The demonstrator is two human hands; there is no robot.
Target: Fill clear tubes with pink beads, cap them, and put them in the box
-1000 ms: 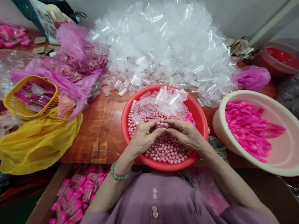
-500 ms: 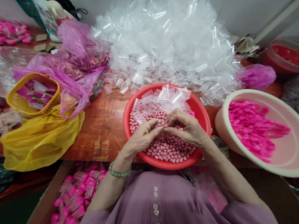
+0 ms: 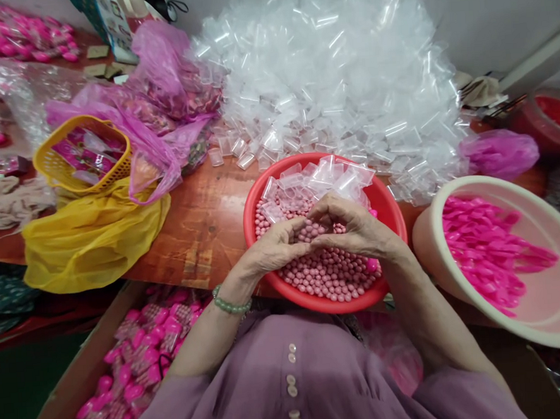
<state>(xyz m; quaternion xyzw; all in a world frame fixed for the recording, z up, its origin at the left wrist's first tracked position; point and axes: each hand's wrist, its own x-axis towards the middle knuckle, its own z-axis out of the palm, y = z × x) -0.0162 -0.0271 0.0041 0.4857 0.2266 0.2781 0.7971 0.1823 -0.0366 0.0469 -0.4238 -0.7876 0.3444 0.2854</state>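
Observation:
My left hand [image 3: 279, 244] and my right hand [image 3: 357, 227] meet over a red bowl [image 3: 251, 227], fingertips pressed together. Whatever lies between their fingers is hard to make out; pink beads show in the gap, either held there or in the bowl behind. Many round pink beads [image 3: 322, 276] fill the bowl's lower part. Clear plastic sleeves [image 3: 325, 176] rest on the beads at the far side. A small bright pink piece [image 3: 372, 264] shows just below my right hand, another at the bowl's right. A green bead bracelet [image 3: 231, 304] circles my left wrist.
A big heap of clear sleeves [image 3: 329, 86] spreads behind the bowl. To the right stands a cream tub [image 3: 549, 269] of bright pink plastic parts. Leftward are a yellow basket [image 3: 111, 175], a yellow bag [image 3: 92, 246] and purple bags [image 3: 167, 71]. Below lies a box of pink-capped items [image 3: 141, 357].
The view has shifted, so the table's things sit farther right. My hands stay together over the bowl, the right one more arched. A bright pink piece now shows below my right hand.

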